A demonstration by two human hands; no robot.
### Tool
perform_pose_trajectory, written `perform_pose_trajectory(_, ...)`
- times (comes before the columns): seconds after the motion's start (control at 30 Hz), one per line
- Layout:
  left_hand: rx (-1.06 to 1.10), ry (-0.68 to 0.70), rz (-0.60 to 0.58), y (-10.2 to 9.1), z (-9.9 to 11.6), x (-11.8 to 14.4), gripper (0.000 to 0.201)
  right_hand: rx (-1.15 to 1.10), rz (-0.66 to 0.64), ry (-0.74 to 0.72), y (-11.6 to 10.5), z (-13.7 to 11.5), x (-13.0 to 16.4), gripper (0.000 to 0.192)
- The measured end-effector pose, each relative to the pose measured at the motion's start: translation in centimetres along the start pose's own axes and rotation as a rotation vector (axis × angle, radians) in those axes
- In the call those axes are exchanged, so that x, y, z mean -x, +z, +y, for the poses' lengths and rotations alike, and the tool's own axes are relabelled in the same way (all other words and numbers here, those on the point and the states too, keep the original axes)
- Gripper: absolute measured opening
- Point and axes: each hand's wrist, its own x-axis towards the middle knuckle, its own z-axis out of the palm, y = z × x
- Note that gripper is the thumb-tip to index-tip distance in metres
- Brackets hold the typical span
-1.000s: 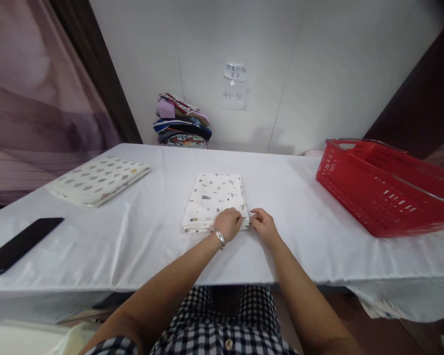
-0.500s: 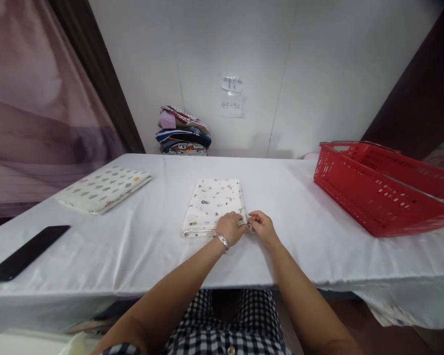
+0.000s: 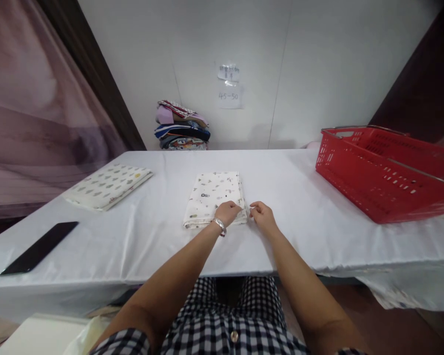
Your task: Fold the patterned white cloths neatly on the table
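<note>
Folded white cloth (image 3: 211,195) (small scattered prints on it) lies flat mid-bench (image 3: 299,197), a neat rectangle, near edge slightly layered.

Matt cloth (image 3: 212,195) (printed), plastic basket (image 3: 385,172)

Folded cloth (image 3: 211,195): white with small prints, flat at the middle of the desk (image 3: 303,222).
Left hand (image 3: 227,213): rests on the near right corner of the folded cloth, fingers curled; a silver bracelet (image 3: 219,226) at the wrist.
Right hand (image 3: 262,215): just beside that corner, fingertips pinching at the cloth edge.
Red basket (image 3: 385,170): at the right, well apart.
Second folded cloth (image 3: 109,185): at the far left.
Black phone (image 3: 40,247): near left edge.
Pile of fabrics (image 3: 181,125): against the wall.
</note>
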Motion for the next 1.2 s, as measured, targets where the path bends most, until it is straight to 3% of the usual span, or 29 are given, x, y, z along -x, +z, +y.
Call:
perform_pose_trajectory(0.13, 0.055, -0.002, -0.033, -0.1, -0.1, -0.3, 0.016, -0.057, -0.046, -0.031, 0.1, -0.2, 0.2, 0.022)
perform_pose_trajectory(0.27, -0.085, 0.064, 0.015, -0.1, 0.2, 0.5, 0.014, -0.010, -0.057, -0.001, 0.1, -0.5, 0.3, 0.024)
perform_pose_trajectory(0.47, -0.601, 0.453, 0.182, -0.1, 1.2, 1.7, 0.014, -0.040, -0.104, -0.009, 0.5, -0.2, 0.3, 0.030)
perform_pose_trajectory(0.6, -0.737, 0.578, 0.151, 0.2, 1.2, 1.9, 0.013, -0.114, -0.132, 0.020, 0.5, -0.2, 0.2, 0.027)
perform_pose_trajectory(0.9, -0.518, 0.415, 0.163, -0.5, 0.7, 1.2, 0.013, -0.073, -0.099, 0.045, 0.0, -1.1, 0.4, 0.026)
perform_pose_trajectory(1.03, -0.498, 0.420, 0.108, -0.2, 0.3, 1.1, 0.009, -0.084, -0.132, 0.059, 0.1, -1.1, 0.5, 0.030)
perform_pose_trajectory(1.2, -0.449, 0.380, 0.121, -0.1, 0.0, 0.9, 0.012, -0.201, -0.144, 0.078, 0.2, -0.8, 0.1, 0.033)
